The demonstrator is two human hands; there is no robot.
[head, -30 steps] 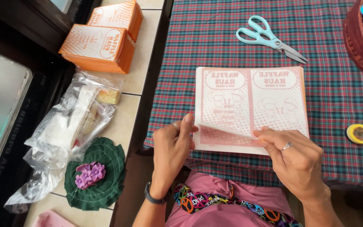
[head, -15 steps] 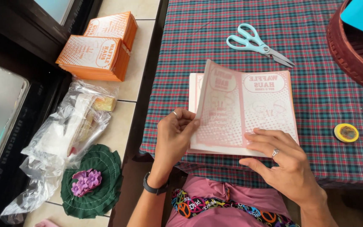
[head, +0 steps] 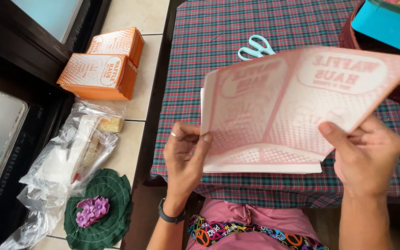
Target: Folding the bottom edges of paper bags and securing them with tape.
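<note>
Our left hand [head: 184, 153] pinching the pink printed sheet's [head: 297, 97] left edge, our right hand [head: 364, 153] gripping its lower right, sheet now lifted off the stack [head: 265, 167], earlier lying flat

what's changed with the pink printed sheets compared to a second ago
Both hands, left hand and right hand, have lifted the top pink sheet off the stack, which lay flat before. The scissors and orange boxes have not moved.

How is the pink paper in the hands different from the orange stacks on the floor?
The pink printed sheet is pale pink; the orange stacks are bright orange. The sheet is lifted and tilted, held by the left hand and right hand; the stacks lie flat on the tiles, untouched. Both carry similar printed patterns.
</note>
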